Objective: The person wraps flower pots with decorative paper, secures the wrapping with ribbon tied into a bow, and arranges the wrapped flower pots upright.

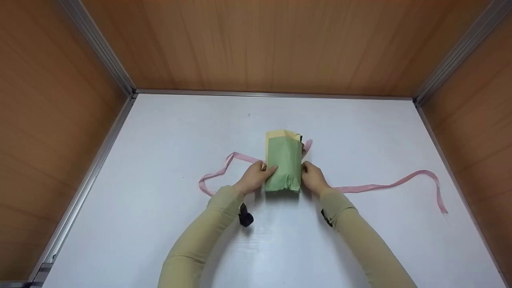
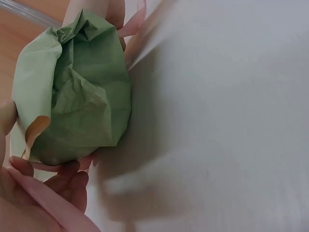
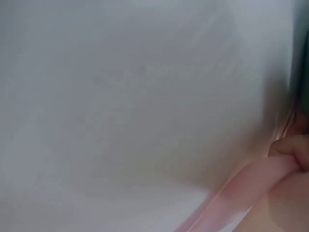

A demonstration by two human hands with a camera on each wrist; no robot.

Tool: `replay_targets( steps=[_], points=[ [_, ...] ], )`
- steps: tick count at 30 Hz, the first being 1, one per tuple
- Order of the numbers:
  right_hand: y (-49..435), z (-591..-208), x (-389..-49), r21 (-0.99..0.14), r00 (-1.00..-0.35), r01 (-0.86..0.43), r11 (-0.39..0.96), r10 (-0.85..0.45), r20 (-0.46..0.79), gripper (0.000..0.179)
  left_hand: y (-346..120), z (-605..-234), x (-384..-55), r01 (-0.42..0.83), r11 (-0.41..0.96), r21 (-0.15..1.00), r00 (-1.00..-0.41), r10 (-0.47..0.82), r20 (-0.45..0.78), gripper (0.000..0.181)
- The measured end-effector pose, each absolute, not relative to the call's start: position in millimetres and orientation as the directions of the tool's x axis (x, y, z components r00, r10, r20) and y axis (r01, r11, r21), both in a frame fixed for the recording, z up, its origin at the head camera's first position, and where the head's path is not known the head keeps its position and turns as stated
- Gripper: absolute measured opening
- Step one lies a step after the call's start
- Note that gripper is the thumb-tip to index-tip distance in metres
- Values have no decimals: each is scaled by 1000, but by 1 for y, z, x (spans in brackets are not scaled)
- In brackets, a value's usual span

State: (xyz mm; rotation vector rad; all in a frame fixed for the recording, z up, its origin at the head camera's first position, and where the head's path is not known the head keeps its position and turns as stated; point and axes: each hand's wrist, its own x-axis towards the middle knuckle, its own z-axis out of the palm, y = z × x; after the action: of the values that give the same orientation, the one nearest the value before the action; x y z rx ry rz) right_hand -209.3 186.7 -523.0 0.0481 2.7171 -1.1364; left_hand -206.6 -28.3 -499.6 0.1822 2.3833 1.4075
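A parcel wrapped in green paper (image 1: 285, 162), with pale yellow paper at its far end, is held over the middle of the white table. My left hand (image 1: 254, 177) grips its left side, thumb on the green face and fingers beneath. Crumpled, folded paper (image 2: 87, 96) closes the near end in the left wrist view. A pink ribbon (image 1: 372, 187) trails out on both sides; one stretch of ribbon (image 2: 55, 205) crosses my left fingers. At the parcel's right edge, my right hand (image 1: 315, 179) pinches the ribbon (image 3: 251, 188) with curled fingers.
Ribbon loops on the table (image 1: 120, 192) at left and runs far out to the right. Brown wood-grain panels (image 1: 272, 48) with metal edge strips (image 1: 276, 95) enclose the back and both sides. A dark wrist device (image 1: 245, 218) hangs by the left sleeve.
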Motion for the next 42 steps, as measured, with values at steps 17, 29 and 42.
replay_targets(
  steps=[17, 29, 42],
  points=[
    [186, -516, -204, -814, -938, 316, 488, 32, -345, 29, -20, -495, -202, -78, 415, 906, -934, 287, -212, 29],
    [189, -503, -194, -891, -889, 379, 251, -166, -426, 61, -7, -493, -191, -39, 405, 913, -937, 302, -174, 31],
    [203, -482, -158, -884, -874, 430, 181, -163, -458, 73, 8, -482, -165, 31, 320, 947, -921, 376, -97, 32]
  ],
)
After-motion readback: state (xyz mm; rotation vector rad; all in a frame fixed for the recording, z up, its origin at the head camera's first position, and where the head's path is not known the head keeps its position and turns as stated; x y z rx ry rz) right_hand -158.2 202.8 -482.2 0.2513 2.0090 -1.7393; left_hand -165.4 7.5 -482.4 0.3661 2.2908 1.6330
